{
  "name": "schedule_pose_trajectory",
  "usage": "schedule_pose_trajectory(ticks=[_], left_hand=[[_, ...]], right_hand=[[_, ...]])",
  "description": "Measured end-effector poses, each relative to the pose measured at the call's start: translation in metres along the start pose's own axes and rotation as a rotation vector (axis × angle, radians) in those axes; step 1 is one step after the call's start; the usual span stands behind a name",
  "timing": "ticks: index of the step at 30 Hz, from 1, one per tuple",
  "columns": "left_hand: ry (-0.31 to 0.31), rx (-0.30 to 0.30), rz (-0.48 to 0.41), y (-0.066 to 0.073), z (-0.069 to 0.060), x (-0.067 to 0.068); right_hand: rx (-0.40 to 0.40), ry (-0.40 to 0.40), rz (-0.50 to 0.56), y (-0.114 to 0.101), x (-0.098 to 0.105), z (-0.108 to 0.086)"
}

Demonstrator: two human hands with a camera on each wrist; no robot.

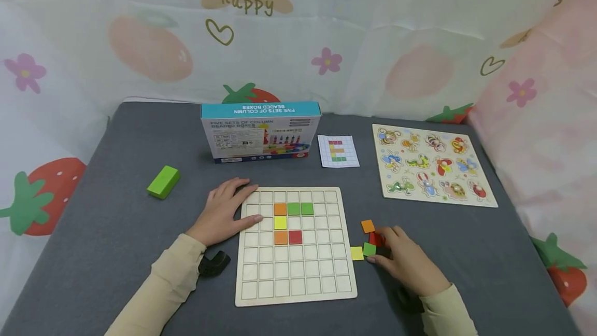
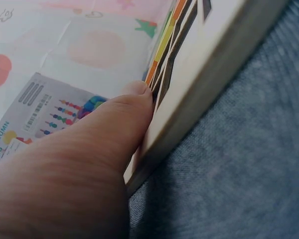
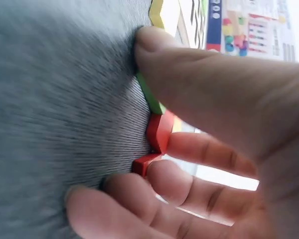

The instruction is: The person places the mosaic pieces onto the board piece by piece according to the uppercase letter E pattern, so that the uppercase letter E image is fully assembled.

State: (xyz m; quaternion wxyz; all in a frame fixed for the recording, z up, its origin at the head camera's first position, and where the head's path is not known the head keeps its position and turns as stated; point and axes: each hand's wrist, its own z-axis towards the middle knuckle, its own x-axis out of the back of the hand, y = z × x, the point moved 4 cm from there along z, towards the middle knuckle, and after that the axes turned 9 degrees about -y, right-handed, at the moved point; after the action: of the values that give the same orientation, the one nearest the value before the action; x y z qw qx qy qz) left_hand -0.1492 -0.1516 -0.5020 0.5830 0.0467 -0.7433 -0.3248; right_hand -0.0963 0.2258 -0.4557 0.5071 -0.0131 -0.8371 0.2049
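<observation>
A pale square grid board [image 1: 298, 274] lies on the grey cloth. On it sit two orange tiles [image 1: 280, 209], two green tiles [image 1: 294, 209], a yellow tile [image 1: 280, 222] and a red tile [image 1: 295, 237]. My left hand [image 1: 226, 214] rests at the board's upper left, thumb on its edge. Right of the board, my right hand [image 1: 406, 258] surrounds a small group of loose tiles. Its thumb is against a green tile [image 1: 369, 249]; its fingers touch red tiles [image 3: 160, 132]. An orange tile [image 1: 367, 226] and a yellow tile [image 1: 356, 253] lie close by.
Behind the board stands a blue-topped box [image 1: 261, 131]. Beside it lies a pattern card [image 1: 338, 151] with coloured squares. An insect puzzle board [image 1: 434, 165] is at the back right, and a green block [image 1: 164, 182] at the left.
</observation>
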Motion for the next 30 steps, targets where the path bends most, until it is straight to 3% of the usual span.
schedule_pose_trajectory(ticks=[7, 12, 20, 30], left_hand=[[0.002, -0.004, 0.002, -0.001, 0.0, -0.001], [-0.004, 0.007, -0.002, -0.001, 0.0, -0.001], [-0.006, 0.01, -0.004, 0.0, 0.001, 0.0], [-0.014, 0.015, -0.011, 0.001, 0.001, 0.0]], right_hand=[[0.101, 0.041, -0.052, -0.004, 0.007, 0.02], [0.162, 0.087, -0.062, -0.004, 0.019, 0.022], [0.127, 0.145, -0.1, 0.009, 0.026, 0.018], [0.155, 0.207, -0.135, 0.013, 0.019, 0.033]])
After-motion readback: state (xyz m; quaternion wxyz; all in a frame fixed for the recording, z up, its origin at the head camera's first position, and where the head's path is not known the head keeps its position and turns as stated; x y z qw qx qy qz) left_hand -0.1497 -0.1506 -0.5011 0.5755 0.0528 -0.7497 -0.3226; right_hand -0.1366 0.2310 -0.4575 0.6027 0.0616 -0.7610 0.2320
